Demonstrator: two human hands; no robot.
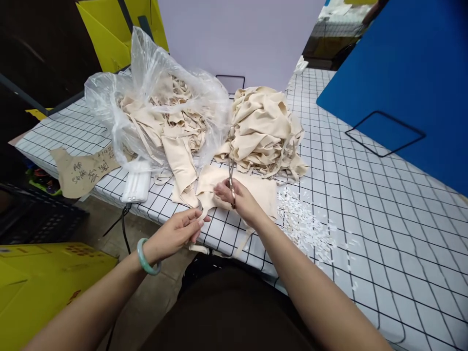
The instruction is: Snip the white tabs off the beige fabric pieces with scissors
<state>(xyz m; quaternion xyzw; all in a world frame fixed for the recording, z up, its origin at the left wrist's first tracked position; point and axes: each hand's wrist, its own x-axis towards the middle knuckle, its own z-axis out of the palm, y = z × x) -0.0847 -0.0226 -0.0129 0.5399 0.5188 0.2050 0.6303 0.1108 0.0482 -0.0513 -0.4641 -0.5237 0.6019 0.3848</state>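
Left hand pinches cloth piece edge | right hand grips scissors above it

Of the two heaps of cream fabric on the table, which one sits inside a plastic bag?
The left heap, wrapped in a clear plastic bag. The right heap lies bare on the checked table, just beyond the scissors in the right hand.
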